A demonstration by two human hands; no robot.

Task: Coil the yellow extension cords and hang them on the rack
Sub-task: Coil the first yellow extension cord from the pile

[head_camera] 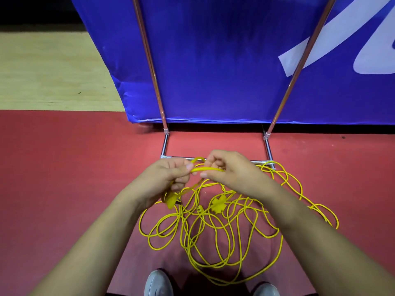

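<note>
Start of coiling, by the look of it. One strand of the yellow extension cords (pixel 206 169) pinched between left hand (pixel 168 176) and right hand (pixel 233 171), fingers of both curled on it, just above the rack (pixel 164 146) base bar. Remainder sprawled in a loose tangle on the red floor (pixel 64 167), plug (pixel 171 201) dangling below the left wrist. Best to gather even loops into the left, sliding the right along to clear crossings; no yanking. Snag risk at the rack's right corner, touched by loops. Blue banner (pixel 213 60) behind, shoes (pixel 158 283) beside the near loops.
</note>
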